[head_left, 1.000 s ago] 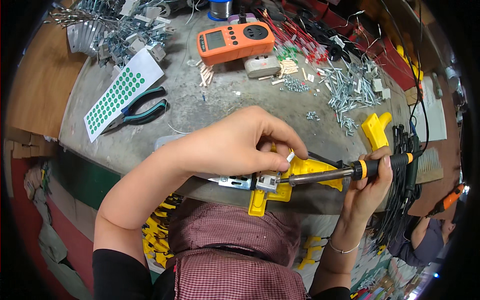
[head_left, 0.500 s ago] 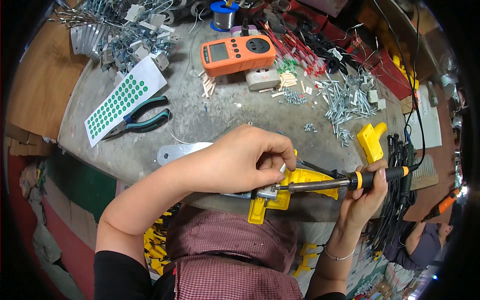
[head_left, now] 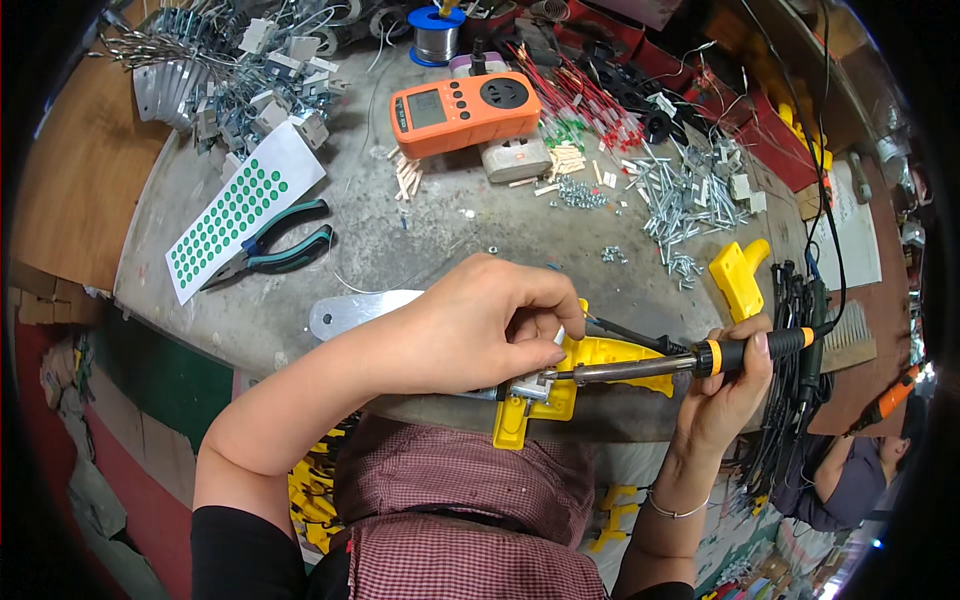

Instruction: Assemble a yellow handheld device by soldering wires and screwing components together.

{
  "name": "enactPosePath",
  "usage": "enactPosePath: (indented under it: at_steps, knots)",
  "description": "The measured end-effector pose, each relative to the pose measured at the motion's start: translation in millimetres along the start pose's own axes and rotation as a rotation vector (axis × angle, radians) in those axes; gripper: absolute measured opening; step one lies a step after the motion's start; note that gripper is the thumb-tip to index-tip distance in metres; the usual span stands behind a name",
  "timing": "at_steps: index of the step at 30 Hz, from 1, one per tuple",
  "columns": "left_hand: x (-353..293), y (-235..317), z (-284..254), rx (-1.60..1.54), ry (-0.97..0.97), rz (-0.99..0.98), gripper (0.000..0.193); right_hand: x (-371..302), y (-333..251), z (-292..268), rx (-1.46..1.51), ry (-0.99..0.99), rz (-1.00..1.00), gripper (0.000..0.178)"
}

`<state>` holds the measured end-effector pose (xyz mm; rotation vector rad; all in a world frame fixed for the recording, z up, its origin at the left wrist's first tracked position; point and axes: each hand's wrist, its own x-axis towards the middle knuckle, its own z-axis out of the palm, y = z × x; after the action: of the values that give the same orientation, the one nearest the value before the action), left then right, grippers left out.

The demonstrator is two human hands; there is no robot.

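Observation:
My right hand [head_left: 737,385] grips a soldering iron [head_left: 640,367] by its black and orange handle. The iron's tip meets a small metal part [head_left: 527,386] seated in an open yellow plastic housing [head_left: 610,362] at the bench's near edge. Over that part, my left hand [head_left: 490,325] is closed in a pinch; a bit of white shows by the fingertips, but what it belongs to is hidden. A flat silver metal blade [head_left: 355,312] runs out from under my left wrist. A black cord [head_left: 640,337] lies along the housing.
Farther back are an orange meter [head_left: 465,112], a solder spool [head_left: 436,38], loose screws [head_left: 665,205] and red wires [head_left: 585,95]. Pliers [head_left: 285,240] lie beside a green-dotted sticker sheet [head_left: 235,205] at left. A yellow handle half [head_left: 738,280] and black cords [head_left: 790,380] sit at right.
The whole view has shifted slightly. Both hands keep nearly the same pose, and the iron's tip stays at the metal part.

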<state>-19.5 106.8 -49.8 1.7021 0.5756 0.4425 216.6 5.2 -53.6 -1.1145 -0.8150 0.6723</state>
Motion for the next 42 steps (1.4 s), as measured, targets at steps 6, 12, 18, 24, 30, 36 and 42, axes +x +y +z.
enactPosePath:
  at_steps: [6,12,18,24,30,36,42]
  knots:
    - [-1.0,-2.5,0.9,-0.018,0.010,0.025,0.015,-1.7,-3.0,3.3,-0.004,0.001,-0.012,0.025]
    - [0.1,-1.6,1.1,0.019,0.019,0.029,0.015,2.2,-4.8,-0.8,0.017,0.036,-0.059,0.026]
    - [0.8,-2.4,1.4,0.009,0.022,0.040,0.015,5.7,-8.4,-2.3,0.033,0.020,-0.085,0.025]
    - [1.0,-1.9,0.8,0.019,0.037,0.057,0.016,25.8,-23.8,4.6,0.067,0.041,-0.145,0.023]
    - [-1.4,-4.4,1.5,0.083,0.052,0.094,0.017,90.5,-29.9,60.4,-0.128,0.072,-0.222,0.022]
    - [-2.9,-4.4,2.7,0.049,0.023,0.071,0.018,180.8,41.2,133.9,-0.155,-0.292,-0.289,0.026]
    - [2.1,-3.8,1.6,0.040,0.028,0.101,0.017,210.1,77.1,157.1,-0.256,-0.391,0.010,0.057]
